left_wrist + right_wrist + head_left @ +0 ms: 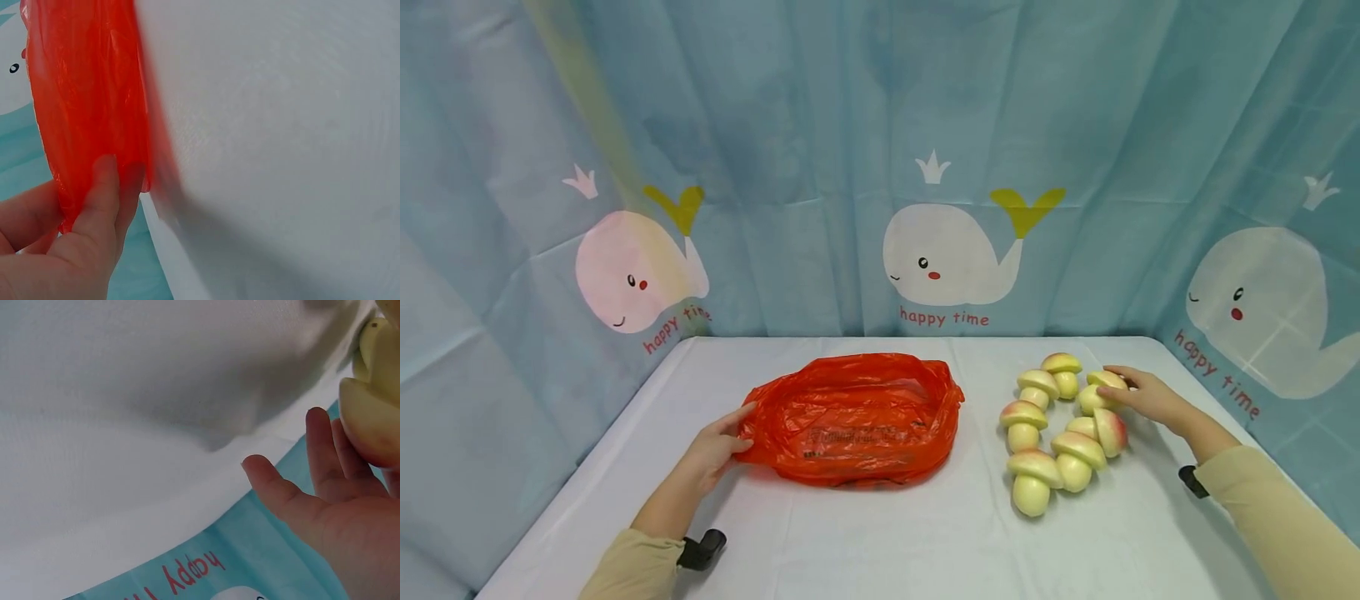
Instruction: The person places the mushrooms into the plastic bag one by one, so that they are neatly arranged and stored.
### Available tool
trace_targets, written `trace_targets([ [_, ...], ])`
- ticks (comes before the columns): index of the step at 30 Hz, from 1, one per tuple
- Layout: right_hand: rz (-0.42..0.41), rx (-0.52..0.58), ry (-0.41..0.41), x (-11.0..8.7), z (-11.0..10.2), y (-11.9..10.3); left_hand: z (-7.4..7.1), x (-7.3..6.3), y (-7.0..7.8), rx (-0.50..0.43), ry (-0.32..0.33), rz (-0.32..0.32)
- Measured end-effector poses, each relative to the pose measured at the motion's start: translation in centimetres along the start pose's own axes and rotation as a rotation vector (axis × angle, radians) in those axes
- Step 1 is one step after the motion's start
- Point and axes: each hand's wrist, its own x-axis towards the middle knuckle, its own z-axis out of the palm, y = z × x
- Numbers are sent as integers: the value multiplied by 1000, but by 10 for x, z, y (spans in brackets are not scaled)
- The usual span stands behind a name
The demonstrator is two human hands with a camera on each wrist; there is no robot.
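Observation:
A red plastic bag (865,425) lies with its mouth spread wide, dark print showing inside. At its left end, my left hand (715,450) pinches the rim; in the left wrist view the bag's thin red film (90,94) passes between the thumb and fingers. My right hand (1146,396) reaches in from the right and holds a pale yellow mushroom-shaped piece (1090,402) with thumb and fingers about its cap. In the right wrist view, that hand's fingers (325,456) spread beside a pinkish cap (375,425), partly cut off by the frame edge.
Several more mushroom-shaped pieces (1032,492) with pink-tinged caps stand in a loose ring right of the bag, one tipped sideways (1108,432). A white cloth (880,542) covers the table. Blue curtains (820,167) with whale prints hang behind and along both sides.

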Motion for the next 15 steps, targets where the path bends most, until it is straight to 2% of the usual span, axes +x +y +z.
trace_targets([
  [8,56,63,-5,-3,-4,-5,-1,3,-3,39,4,-6],
  [15,17,124,21,-8,-8,-16,-2,6,-4,43,3,-11],
])
